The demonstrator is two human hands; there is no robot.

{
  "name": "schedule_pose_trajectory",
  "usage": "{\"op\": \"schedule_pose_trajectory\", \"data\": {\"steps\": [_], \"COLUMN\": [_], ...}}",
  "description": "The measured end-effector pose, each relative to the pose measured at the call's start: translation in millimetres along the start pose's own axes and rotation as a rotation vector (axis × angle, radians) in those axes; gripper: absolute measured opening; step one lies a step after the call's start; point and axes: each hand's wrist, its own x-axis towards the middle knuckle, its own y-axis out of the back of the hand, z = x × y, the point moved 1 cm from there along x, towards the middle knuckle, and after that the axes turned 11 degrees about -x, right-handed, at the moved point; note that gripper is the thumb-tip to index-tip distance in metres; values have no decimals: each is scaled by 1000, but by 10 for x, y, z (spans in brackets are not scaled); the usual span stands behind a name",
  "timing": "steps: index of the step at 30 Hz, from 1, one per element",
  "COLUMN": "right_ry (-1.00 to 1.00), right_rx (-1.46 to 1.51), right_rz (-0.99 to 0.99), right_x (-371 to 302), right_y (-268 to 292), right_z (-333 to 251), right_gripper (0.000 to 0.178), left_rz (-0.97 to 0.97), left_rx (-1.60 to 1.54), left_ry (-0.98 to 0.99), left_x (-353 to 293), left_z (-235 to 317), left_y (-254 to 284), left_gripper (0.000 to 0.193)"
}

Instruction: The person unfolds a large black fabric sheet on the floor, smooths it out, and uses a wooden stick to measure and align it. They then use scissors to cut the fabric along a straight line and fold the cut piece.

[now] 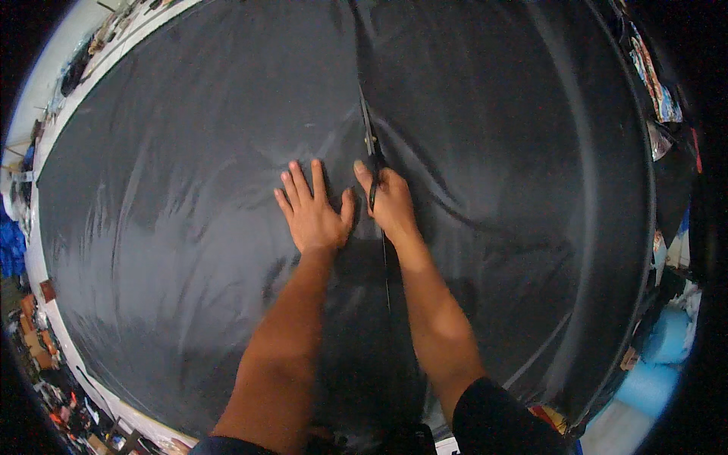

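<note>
A: What is the person wearing behind the right hand [393, 201]?
B: Well apart from that hand, a black right sleeve [504, 421] is showing, and its edge is looking plain.
A: And behind the left hand [315, 224]?
B: A small part of a dark left sleeve [233, 447] is appearing. Between hands and sleeves, both forearms [280, 360] are showing bare.

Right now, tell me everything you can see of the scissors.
The scissors have slim, greyish, metal-looking blades, a small pale pivot and black handles, gripped by the person's right hand, which hides part of them. They point away from the person, tips tilted slightly left, around the upper middle of a smooth black sheet. The blades meet the sheet where it puckers; how far apart they stand is too small to tell.
</note>
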Motion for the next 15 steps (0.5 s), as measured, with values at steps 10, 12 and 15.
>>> {"op": "schedule_pose_trajectory", "data": {"steps": [10,12,15], "right_ry": [-24,-58,-87], "right_rx": [21,69,84], "right_rz": [-7,-51,-77], "right_x": [1554,1742,2074], "right_y": [-149,-162,-94], "right_z": [-542,-727,-932], "right_gripper": [54,55,55], "left_rz": [-76,-125,-156], "left_rx": [-21,-29,-71], "left_ry": [33,75,80], "left_x": [0,18,14], "left_z": [76,69,109], "left_y": [18,53,41], "left_gripper": [75,77,77]}}
